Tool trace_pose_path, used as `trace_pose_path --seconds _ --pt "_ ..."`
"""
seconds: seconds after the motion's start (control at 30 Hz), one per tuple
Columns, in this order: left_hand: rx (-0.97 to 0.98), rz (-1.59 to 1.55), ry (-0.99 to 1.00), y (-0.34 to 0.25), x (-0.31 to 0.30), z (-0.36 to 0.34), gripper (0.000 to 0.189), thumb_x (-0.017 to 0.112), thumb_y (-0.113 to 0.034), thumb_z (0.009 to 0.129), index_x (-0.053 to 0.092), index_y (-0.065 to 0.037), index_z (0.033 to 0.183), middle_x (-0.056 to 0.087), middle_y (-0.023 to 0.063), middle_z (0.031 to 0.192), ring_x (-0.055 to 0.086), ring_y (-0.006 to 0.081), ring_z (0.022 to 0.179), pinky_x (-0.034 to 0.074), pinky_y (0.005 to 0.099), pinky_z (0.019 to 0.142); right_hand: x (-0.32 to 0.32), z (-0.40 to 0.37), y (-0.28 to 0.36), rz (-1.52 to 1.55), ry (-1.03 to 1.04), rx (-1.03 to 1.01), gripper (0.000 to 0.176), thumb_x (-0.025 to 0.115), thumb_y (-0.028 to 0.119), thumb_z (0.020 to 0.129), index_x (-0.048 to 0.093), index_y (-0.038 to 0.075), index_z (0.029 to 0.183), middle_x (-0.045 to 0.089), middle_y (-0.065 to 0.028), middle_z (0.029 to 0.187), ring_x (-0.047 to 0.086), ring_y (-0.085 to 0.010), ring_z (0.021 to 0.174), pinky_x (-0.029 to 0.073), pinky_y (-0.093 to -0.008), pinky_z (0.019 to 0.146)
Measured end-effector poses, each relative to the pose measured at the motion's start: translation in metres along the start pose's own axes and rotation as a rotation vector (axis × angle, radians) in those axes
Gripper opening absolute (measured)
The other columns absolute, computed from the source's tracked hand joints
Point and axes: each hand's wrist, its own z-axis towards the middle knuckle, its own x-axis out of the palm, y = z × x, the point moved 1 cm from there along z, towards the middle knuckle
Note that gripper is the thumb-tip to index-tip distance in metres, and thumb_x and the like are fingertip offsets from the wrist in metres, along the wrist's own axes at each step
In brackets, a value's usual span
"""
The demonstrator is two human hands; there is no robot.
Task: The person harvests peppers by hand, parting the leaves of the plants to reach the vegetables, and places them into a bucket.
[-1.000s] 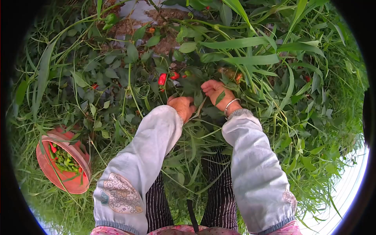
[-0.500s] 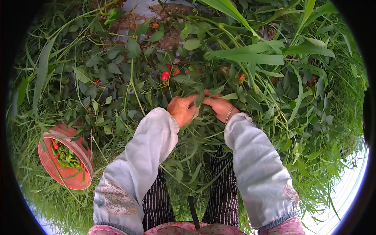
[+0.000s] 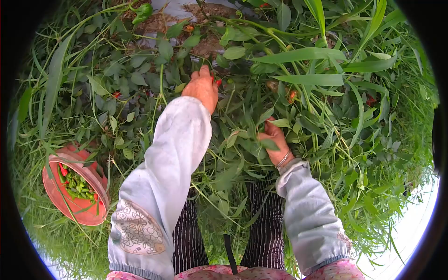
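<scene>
My left hand (image 3: 202,91) reaches forward into the pepper plants, its fingers curled down over a cluster of red peppers. Part of a red pepper (image 3: 218,82) shows just right of the fingers; the fingertips and whatever lies under them are hidden. Nearer my body, my right hand (image 3: 275,141) sits in the foliage with thumb and fingers bent together. Leaves (image 3: 269,143) cover part of it, so what it grips, if anything, cannot be made out. A thin bracelet (image 3: 283,159) circles the right wrist.
A reddish bucket (image 3: 77,214) leans on the grass at lower left, with green and red peppers (image 3: 78,185) inside. An orange-red pepper (image 3: 292,96) hangs right of centre, and a green pepper (image 3: 142,13) at upper left. Long grass blades (image 3: 308,80) cross the plants.
My hands were together at the centre. The left has moved forward and left onto the red peppers; the right has drawn back and slightly right.
</scene>
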Motion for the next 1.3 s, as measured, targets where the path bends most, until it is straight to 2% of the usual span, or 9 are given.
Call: trace_pose_path --seconds 0.17,0.3,0.4,0.63,0.77,0.9,1.1,1.23,1.3 --pt "-0.087 -0.061 0.415 0.016 0.012 0.009 0.049 0.067 -0.027 0.075 0.053 -0.002 0.114 0.063 0.0194 0.092 0.06 0.0358 0.086 0.046 0.0383 0.077 0.014 -0.049 0.004 -0.388 -0.115 0.003 0.039 0.06 -0.006 0.073 0.049 0.012 0.106 0.046 0.0021 0.088 0.045 -0.0061 0.078 0.04 -0.02 0.068" --pt "-0.094 -0.208 0.028 0.023 0.005 -0.048 0.029 0.068 -0.017 0.074 0.05 -0.002 0.09 0.057 0.0165 0.081 0.056 0.035 0.073 0.044 0.0401 0.069 0.032 -0.075 0.014 -0.592 -0.072 0.021 0.033 0.062 -0.002 0.072 0.048 0.01 0.099 0.048 0.0006 0.086 0.047 -0.0094 0.075 0.042 -0.0232 0.065" --pt "0.008 -0.255 0.007 0.027 -0.011 -0.08 0.029 0.067 -0.008 0.072 0.041 -0.004 0.084 0.051 0.0144 0.08 0.053 0.0343 0.07 0.044 0.0402 0.065 0.043 -0.079 0.017 -0.759 -0.05 -0.103 0.028 0.061 0.001 0.069 0.049 0.008 0.093 0.051 -0.0055 0.085 0.053 -0.0177 0.074 0.044 -0.0276 0.063" --pt "-0.056 -0.275 -0.077 0.037 -0.021 -0.093 0.025 0.065 -0.007 0.072 0.044 -0.006 0.087 0.054 0.0128 0.074 0.054 0.0333 0.065 0.045 0.0385 0.062 0.05 -0.117 0.023 -0.942 0.04 0.026 0.026 0.059 0.002 0.068 0.051 0.007 0.092 0.053 -0.0093 0.083 0.056 -0.0261 0.076 0.046 -0.0322 0.069" --pt "0.078 -0.138 0.205 0.05 0.008 -0.141 0.034 0.059 -0.01 0.073 0.043 -0.011 0.103 0.058 0.0182 0.093 0.058 0.0392 0.075 0.046 0.0448 0.068 0.073 -0.108 0.044 -0.866 0.057 -0.07 0.025 0.058 -0.002 0.071 0.053 0.006 0.094 0.055 -0.0117 0.086 0.057 -0.0275 0.08 0.046 -0.0325 0.071" --pt "-0.249 -0.28 0.068 0.059 -0.001 -0.105 0.028 0.057 -0.008 0.073 0.05 -0.006 0.1 0.058 0.0156 0.094 0.058 0.0345 0.076 0.047 0.0409 0.07 0.1 -0.078 0.064 -0.951 0.07 -0.248 0.028 0.053 -0.007 0.071 0.054 0.004 0.097 0.058 -0.0145 0.097 0.06 -0.0317 0.083 0.049 -0.0358 0.072" --pt "-0.056 -0.166 -0.01 0.07 -0.009 -0.103 0.033 0.055 -0.001 0.072 0.052 -0.004 0.104 0.057 0.0174 0.099 0.058 0.0347 0.084 0.048 0.0408 0.075 0.151 -0.037 0.09 -1.089 0.027 -0.519 0.029 0.053 -0.005 0.07 0.056 0.007 0.097 0.057 -0.014 0.108 0.061 -0.0324 0.08 0.052 -0.0376 0.067" --pt "-0.078 0.133 0.254 0.058 -0.005 -0.049 0.032 0.054 -0.004 0.073 0.054 -0.001 0.105 0.059 0.0221 0.099 0.059 0.0381 0.091 0.049 0.0424 0.079 0.145 0.039 0.055 -1.168 -0.054 -0.325 0.027 0.052 0.007 0.076 0.055 0.008 0.104 0.059 -0.0145 0.108 0.06 -0.0348 0.087 0.049 -0.0416 0.078" --pt "-0.13 0.25 0.337 0.091 0.001 -0.021 0.024 0.054 -0.012 0.075 0.06 0.0 0.095 0.061 0.0245 0.097 0.06 0.0372 0.092 0.049 0.0421 0.081 0.142 0.077 0.024 -1.282 0.043 0.05 0.027 0.053 0.012 0.08 0.054 0.007 0.106 0.059 -0.0156 0.107 0.059 -0.0359 0.091 0.047 -0.0428 0.081"
